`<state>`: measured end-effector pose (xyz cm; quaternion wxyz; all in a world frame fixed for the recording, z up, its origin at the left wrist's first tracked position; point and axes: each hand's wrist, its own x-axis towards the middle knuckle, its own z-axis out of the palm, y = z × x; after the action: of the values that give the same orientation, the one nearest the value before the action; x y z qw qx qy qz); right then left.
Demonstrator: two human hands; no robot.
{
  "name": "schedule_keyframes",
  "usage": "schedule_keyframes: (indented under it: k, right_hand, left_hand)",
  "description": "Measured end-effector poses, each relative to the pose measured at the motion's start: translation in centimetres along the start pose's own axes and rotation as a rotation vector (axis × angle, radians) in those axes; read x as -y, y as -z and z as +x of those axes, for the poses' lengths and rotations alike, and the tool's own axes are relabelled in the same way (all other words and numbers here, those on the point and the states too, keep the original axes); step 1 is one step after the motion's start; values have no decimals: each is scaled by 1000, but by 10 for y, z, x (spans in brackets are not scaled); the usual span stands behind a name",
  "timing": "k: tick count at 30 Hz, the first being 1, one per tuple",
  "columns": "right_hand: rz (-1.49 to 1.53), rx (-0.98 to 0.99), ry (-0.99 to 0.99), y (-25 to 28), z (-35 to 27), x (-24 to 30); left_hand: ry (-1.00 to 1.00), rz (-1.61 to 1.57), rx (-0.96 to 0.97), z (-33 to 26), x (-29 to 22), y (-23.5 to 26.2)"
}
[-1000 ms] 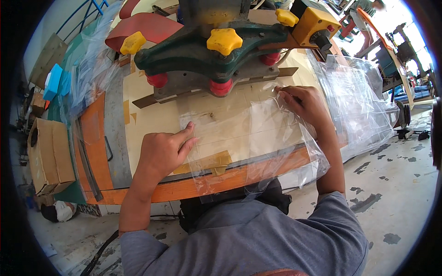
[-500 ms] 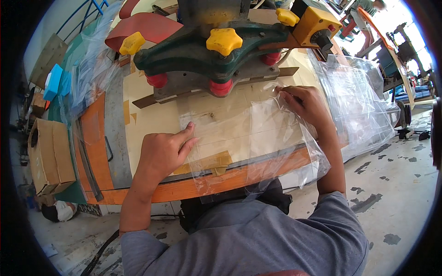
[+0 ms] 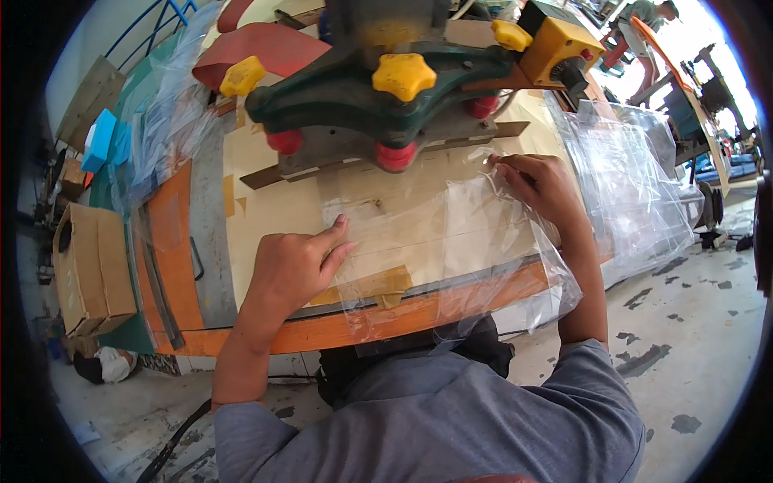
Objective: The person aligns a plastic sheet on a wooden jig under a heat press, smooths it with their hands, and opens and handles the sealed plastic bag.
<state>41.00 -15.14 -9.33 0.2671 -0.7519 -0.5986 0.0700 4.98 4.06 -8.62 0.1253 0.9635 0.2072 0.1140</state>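
Note:
A clear plastic sheet (image 3: 467, 241) lies over the cream-coloured work surface and hangs past its front edge. My right hand (image 3: 541, 183) pinches its far right corner, where the film bunches up at the fingertips. At the sheet's left side, my left hand (image 3: 299, 262) rests with index finger and thumb stretched apart and the other fingers curled under. Just beyond both hands stands a dark green press head (image 3: 354, 101) with yellow star knobs and red collars. A long metal bar (image 3: 386, 153) runs along its lower edge.
More clear plastic (image 3: 636, 177) is heaped on the right, and another pile (image 3: 173, 121) lies at the far left. A yellow control box (image 3: 560, 50) sits beside the press. An open cardboard box (image 3: 95, 270) stands left of the table. Another person (image 3: 640, 24) is in the far right background.
The whole view has shifted slightly, with the scene sitting a little farther right. Both hands keep nearly the same places on the plastic sheet.

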Motion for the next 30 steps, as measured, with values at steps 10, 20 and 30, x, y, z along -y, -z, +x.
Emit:
schedule_keyframes:
  k: [10, 20, 30]
  right_hand:
    - [52, 18, -59, 2, -1, 9]
    - [35, 23, -70, 2, 1, 10]
    - [20, -10, -20, 0, -3, 1]
  left_hand:
    - [-13, 10, 5, -1, -2, -1]
    - [-54, 23, -26, -2, 3, -4]
    - [-62, 28, -8, 0, 0, -2]
